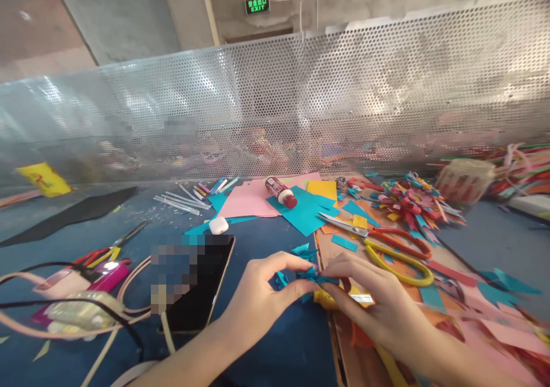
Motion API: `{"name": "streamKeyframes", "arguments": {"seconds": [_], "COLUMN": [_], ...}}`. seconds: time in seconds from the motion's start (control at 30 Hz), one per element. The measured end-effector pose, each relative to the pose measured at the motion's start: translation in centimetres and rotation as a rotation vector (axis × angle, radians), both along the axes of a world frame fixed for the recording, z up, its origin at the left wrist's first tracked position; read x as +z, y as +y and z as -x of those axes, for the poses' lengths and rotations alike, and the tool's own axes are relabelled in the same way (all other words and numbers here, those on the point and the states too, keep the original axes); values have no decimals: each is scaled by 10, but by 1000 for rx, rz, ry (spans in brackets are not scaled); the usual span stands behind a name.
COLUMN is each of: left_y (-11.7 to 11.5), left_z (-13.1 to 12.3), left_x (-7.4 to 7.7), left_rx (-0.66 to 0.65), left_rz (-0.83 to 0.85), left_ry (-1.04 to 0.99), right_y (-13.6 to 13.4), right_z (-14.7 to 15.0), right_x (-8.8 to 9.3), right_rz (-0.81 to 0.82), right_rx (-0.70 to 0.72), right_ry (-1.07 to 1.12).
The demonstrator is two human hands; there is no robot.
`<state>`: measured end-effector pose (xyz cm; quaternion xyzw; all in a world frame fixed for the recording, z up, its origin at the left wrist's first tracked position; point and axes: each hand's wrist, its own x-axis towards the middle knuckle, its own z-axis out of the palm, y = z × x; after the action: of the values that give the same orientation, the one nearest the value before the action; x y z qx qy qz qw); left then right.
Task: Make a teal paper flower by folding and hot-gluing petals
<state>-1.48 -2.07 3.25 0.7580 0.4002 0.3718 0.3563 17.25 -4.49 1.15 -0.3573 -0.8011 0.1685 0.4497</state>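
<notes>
Between my two hands is a blue folded-paper piece [307, 273] with several pointed ends, held over the seam of the table. My left hand [275, 281] pinches it from the left, thumb below and index finger above. From the right, my right hand [361, 289] grips its other side with the fingertips. Part of the paper is hidden behind the fingers. Beyond my right hand lie scissors [387, 244] with red and yellow handles, their blades half open. A yellow object [324, 300] with a white label sits partly under my right hand.
A phone [201, 289], white earbud case [219, 225] and tangled cables lie left. Ahead are pink paper [244, 199], blue paper [307, 218] and a glue bottle [280, 192]. Paper scraps and a colourful paper cluster [416, 201] cover the right. A perforated metal screen [266, 101] stands behind.
</notes>
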Motion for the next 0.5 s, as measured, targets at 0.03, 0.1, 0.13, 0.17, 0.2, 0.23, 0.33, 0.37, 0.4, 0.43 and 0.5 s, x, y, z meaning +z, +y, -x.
{"name": "streamKeyframes", "arguments": {"seconds": [0.03,0.1,0.13,0.17,0.2,0.23,0.33,0.37,0.4,0.43,0.5], "left_y": [0,1,2,3,3,4,3,2,1,0,-2], "left_z": [0,0,0,1,1,3,7,8,9,9,9], "left_x": [0,0,0,0,-1,-2,-3,-3,-2,-2,-1], "left_rx": [-8,-28,-35,-37,-37,-38,-111,-166,-226,-280,-355], "left_rz": [3,-7,-11,-13,-14,-18,-67,-92,-114,-131,-140], "left_ry": [8,-2,-22,-51,-87,-128,-262,-303,-336,-365,-414], "right_y": [0,-2,-3,-3,-1,2,23,33,44,54,72], "right_z": [0,-2,-4,-5,-8,-11,-18,-20,-21,-21,-18], "right_x": [0,3,5,8,12,16,22,21,20,16,9], "right_rz": [0,18,40,67,99,131,224,247,244,215,137], "right_rx": [5,27,41,46,40,20,-117,-160,-176,-136,-57], "right_ry": [-5,-17,-24,-29,-35,-43,-141,-216,-297,-395,-582]}}
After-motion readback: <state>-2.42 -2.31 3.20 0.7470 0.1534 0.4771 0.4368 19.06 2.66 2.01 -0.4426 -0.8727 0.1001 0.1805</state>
